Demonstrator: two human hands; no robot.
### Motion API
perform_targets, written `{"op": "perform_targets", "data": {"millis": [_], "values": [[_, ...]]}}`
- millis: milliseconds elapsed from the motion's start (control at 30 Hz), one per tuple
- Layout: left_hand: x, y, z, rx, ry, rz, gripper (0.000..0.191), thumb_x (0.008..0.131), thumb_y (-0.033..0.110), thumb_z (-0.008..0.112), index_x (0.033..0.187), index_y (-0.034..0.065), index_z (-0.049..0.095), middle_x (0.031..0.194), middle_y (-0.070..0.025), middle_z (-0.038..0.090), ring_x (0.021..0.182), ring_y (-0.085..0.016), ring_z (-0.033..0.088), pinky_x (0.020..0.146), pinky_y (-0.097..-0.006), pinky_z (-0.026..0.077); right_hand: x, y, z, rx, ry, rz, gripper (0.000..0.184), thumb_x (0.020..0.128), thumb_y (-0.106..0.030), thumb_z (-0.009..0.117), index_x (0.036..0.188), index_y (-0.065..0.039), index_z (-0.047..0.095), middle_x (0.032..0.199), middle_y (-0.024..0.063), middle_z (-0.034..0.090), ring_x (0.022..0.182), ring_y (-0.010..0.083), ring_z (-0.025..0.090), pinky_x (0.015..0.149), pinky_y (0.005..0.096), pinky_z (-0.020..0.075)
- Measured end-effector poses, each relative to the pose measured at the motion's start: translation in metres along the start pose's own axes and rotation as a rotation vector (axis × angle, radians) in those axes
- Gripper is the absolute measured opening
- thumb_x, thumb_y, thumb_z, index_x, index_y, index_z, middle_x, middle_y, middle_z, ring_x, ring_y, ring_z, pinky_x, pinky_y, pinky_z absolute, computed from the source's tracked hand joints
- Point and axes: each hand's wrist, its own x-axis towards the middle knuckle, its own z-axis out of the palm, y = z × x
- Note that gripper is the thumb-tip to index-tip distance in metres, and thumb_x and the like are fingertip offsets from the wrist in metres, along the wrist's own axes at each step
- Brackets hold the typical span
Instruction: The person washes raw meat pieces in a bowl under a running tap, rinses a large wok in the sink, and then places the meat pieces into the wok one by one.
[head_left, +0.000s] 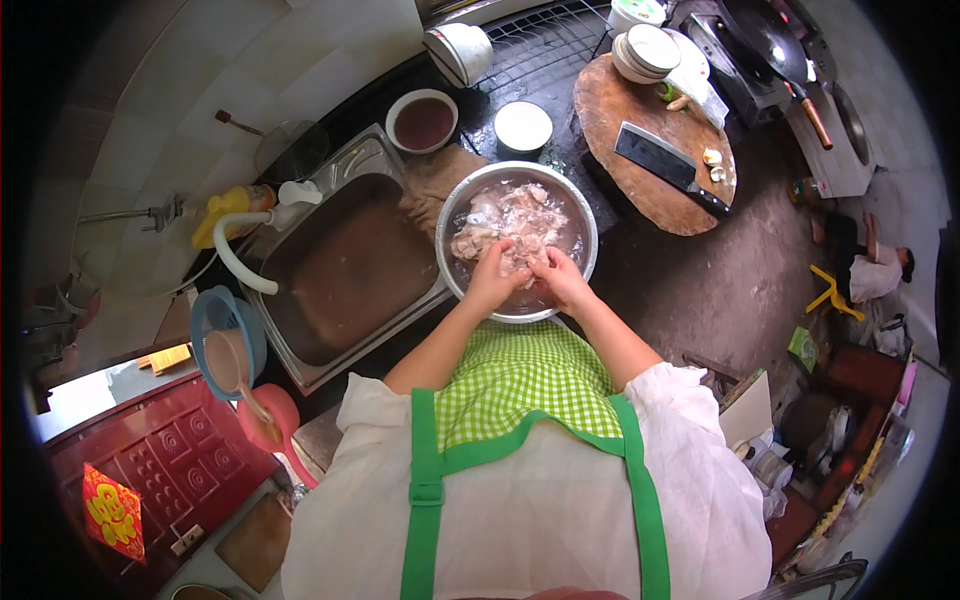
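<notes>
A round metal basin (445, 264) filled with cloudy water and pieces of raw meat (517, 206) stands in front of me. My left hand (496, 276) and my right hand (556, 276) are both inside its near part, close together, gripping a piece of meat between their fingers. Beyond the basin is a white-topped round container (523, 127), with a bowl of dark reddish liquid (425, 122) to its left. A brown cloth (442, 180) lies between the basin and the sink.
Left of the basin is a metal sink (360, 358) with murky water. To the right, a round wooden chopping board (607, 97) bears a cleaver (660, 156), garlic and stacked bowls (651, 49). A wok (765, 41) rests on the stove. Another person (874, 274) is far right.
</notes>
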Motion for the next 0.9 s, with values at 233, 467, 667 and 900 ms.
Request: {"op": "perform_targets", "data": {"millis": [233, 467, 667, 900], "values": [[-0.006, 0.014, 0.0, 0.272, 0.138, 0.164, 0.06, 0.065, 0.023, 0.072, 0.115, 0.0026, 0.046, 0.108, -0.019, 0.052, 0.102, -0.031, 0.05, 0.086, -0.0361, 0.04, 0.013, 0.016, -0.001, -0.265, 0.132, -0.302, 0.029, 0.081, -0.013, 0.059, 0.107, -0.001, 0.049, 0.092, 0.0057, 0.057, 0.074, 0.01, 0.055, 0.06, 0.0216, 0.0457], [-0.014, 0.029, -0.007, 0.455, 0.143, 0.236, 0.059, 0.067, 0.018, 0.071, 0.117, 0.0028, 0.045, 0.112, -0.0166, 0.045, 0.1, -0.034, 0.05, 0.083, -0.0375, 0.042, 0.023, 0.012, -0.019, -0.554, 0.179, -0.329, 0.03, 0.075, -0.012, 0.063, 0.101, -0.003, 0.051, 0.088, 0.0076, 0.058, 0.069, 0.0156, 0.058, 0.06, 0.0257, 0.048], [0.002, 0.051, -0.017, 0.843, 0.238, 0.263, 0.05, 0.075, 0.021, 0.062, 0.12, 0.0111, 0.045, 0.116, -0.0149, 0.045, 0.109, -0.033, 0.043, 0.092, -0.044, 0.032, 0.007, -0.014, -0.004, -1.243, 0.367, -0.614, 0.043, 0.066, -0.006, 0.062, 0.108, -0.007, 0.051, 0.108, 0.0163, 0.049, 0.103, 0.0337, 0.043, 0.092, 0.0374, 0.0363], [0.021, 0.017, -0.013, 1.199, 0.321, 0.393, 0.045, 0.081, 0.036, 0.051, 0.122, 0.0189, 0.045, 0.13, -0.013, 0.038, 0.107, -0.035, 0.044, 0.09, -0.0555, 0.03, 0.025, -0.016, 0.002, -1.568, 0.381, -0.843, 0.048, 0.066, -0.005, 0.06, 0.113, -0.013, 0.05, 0.124, 0.0179, 0.038, 0.11, 0.0377, 0.036, 0.091, 0.0451, 0.0367]]}}
